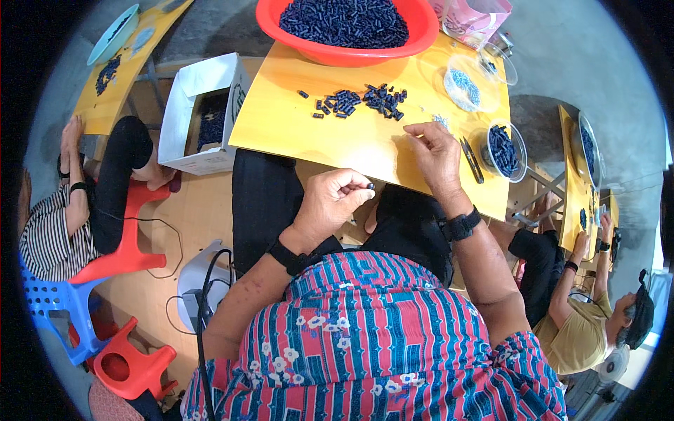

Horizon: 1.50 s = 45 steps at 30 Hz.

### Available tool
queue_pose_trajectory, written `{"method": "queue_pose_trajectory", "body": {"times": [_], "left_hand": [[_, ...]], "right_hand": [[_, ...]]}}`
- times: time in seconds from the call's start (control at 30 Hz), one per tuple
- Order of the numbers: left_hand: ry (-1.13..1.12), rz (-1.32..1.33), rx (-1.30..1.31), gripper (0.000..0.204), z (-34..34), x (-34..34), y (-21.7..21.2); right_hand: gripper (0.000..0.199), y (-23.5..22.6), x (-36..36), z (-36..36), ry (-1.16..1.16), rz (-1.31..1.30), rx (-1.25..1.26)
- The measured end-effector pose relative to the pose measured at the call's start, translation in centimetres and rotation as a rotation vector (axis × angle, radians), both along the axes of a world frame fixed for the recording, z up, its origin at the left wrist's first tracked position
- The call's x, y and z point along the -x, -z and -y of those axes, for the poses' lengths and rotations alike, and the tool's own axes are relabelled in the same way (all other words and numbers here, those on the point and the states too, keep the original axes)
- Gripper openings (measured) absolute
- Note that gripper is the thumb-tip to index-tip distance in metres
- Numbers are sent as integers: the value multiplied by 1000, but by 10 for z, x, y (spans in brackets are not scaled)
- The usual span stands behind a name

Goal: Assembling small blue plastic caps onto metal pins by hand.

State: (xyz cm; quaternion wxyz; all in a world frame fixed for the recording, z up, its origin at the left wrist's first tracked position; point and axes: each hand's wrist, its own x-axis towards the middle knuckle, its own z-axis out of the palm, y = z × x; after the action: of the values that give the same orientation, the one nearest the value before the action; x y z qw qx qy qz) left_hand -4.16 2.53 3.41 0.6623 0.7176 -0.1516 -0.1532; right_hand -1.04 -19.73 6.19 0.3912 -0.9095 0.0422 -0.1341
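Observation:
My left hand [330, 203] is closed above my lap, off the table's near edge. Its thumb and fingertips pinch a small black cylindrical piece [371, 186]. My right hand [437, 156] is over the table's near right part, thumb and forefinger drawn together; anything between them is too small to make out. Close to its fingertips lies a little heap of tiny silvery parts [440, 121]. Further left are loose dark cylindrical pieces [383, 102] in a spread pile. Dark tweezers [472, 160] rest just right of my right hand.
A red basin [347, 55] full of dark pieces stands at the far side. Clear tubs hold silvery parts [463, 90] and dark pieces [503, 151] on the right. A white carton [200, 112] sits left of the yellow table [281, 119]. Other people work at both sides.

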Motion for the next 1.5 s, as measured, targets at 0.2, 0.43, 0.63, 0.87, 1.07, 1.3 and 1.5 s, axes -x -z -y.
{"method": "queue_pose_trajectory", "body": {"times": [0.2, 0.43, 0.63, 0.87, 1.07, 1.3, 1.5], "left_hand": [[37, -43, 32, 9, 0, -4, 4], [-4, 2, 71, 6, 5, -3, 8], [69, -70, 9, 10, 3, -2, 4], [71, -76, -5, 9, 3, 0, 2], [65, -82, -13, 10, 3, -1, 4], [70, -91, 12, 9, 3, 1, 3], [64, -73, -6, 9, 2, 3, 3]], "right_hand": [[16, 23, -25, 14, -50, 106, 60], [22, 24, -33, 9, -129, 195, 246], [23, 22, -34, 2, -125, 200, 220], [14, 16, -36, -4, -213, 261, 291], [14, 13, -39, -11, -33, 27, 229], [14, 11, -38, -14, -34, 10, 225], [14, 14, -30, -8, -146, 50, 259]]}}
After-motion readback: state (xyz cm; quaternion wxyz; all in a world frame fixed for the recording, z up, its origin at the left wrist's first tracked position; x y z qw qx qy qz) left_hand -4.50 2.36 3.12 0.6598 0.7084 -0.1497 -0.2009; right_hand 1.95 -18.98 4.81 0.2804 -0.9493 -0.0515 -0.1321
